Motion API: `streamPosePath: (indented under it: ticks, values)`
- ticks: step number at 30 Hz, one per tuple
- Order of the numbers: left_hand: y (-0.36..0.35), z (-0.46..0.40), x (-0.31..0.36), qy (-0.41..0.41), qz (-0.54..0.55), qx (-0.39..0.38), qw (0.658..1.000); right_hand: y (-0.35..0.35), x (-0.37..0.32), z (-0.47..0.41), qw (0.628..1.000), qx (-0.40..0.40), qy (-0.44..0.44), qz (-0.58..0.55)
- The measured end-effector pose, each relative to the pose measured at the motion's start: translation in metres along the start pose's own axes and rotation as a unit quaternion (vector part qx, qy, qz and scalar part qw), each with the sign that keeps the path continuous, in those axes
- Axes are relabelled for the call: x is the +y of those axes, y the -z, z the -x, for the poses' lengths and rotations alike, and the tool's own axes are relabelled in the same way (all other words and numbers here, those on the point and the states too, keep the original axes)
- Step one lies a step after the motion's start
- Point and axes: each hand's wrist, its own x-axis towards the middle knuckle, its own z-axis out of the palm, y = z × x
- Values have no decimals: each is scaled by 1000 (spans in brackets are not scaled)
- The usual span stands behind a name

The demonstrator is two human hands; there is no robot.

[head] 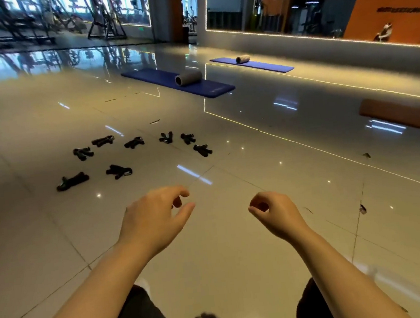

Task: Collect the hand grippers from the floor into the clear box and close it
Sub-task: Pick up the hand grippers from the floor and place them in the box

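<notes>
Eight black hand grippers were scattered on the shiny tile floor, all well ahead of the hands and off to the left of them, none touching either one. The nearest lay ahead-left of the left hand, another further left. The left grip was loose, fingers half curled with thumb and forefinger apart, holding nothing. The right hand hovered beside it, fingers curled in more, thumb nearly meeting the fingertips, also holding nothing. Couldn't spot the clear box anywhere in view, so no container to report on. Way past the grippers was a blue mat with a grey foam roller on it, and a second mat with a roller further right.
</notes>
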Motion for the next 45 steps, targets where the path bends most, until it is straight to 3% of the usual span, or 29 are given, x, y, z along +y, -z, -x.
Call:
streamPosePath:
  ticks: [3, 6, 8, 10, 12, 14, 17, 24, 34, 38, 41, 45]
  values:
    - [19, 5, -54, 73, -37, -7, 997, -16, -29, -34, 997, -42, 54, 41]
    - [33, 6, -96, 148, -7, 14, 989, -11, -86, -70, 982, -27, 171, 76]
    - [39, 4, -114, 176, 1, 36, 984, -3, -122, -78, 974, -31, 221, 35]
    - [41, 0, -125, 190, -1, 34, 981, -6, -129, -83, 975, -83, 200, -43]
    - [39, -4, -129, 197, 16, 30, 980, -20, -110, -88, 979, -118, 164, -32]
    - [34, -12, -128, 194, 39, 34, 980, -35, -87, -100, 984, -130, 118, -12]
    - [24, -27, -126, 168, 41, 44, 984, -43, -85, -126, 985, -120, 69, -102]
    - [3, -71, -135, 167, 13, 2, 986, -41, -99, -152, 973, -126, 150, -119]
    - [-18, -139, -139, 160, -44, -17, 986, -62, -145, -248, 951, -147, 111, -249]
    - [-1, -183, -177, 169, -97, 14, 981, -92, -179, -278, 945, -165, 126, -254]
    - [2, -199, -217, 203, -66, 30, 977, -111, -196, -301, 949, -177, 125, -229]
    - [4, -199, -267, 203, -119, -42, 971, -126, -221, -331, 957, -188, 128, -179]
